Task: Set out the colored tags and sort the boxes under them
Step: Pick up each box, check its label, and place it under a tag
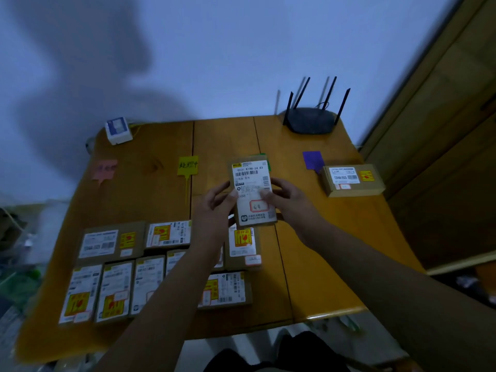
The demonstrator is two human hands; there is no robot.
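Observation:
Both my hands hold one small cardboard box (252, 178) with a white shipping label, lifted above the middle of the wooden table (322, 237). My left hand (214, 208) grips its left edge, my right hand (290, 202) its right edge. Along the far side lie a pink tag (104, 169), a yellow tag (188, 165) with a long tail, and a purple tag (312, 159). A green tag (264, 156) peeks out behind the held box. One box (353, 179) lies just below the purple tag. Several labelled boxes (115, 288) lie grouped at the near left.
A black router (311, 119) with several antennas stands at the far right corner. A small white device (118, 130) sits at the far left corner. A wooden cabinet (442, 130) stands right of the table. The wall runs behind.

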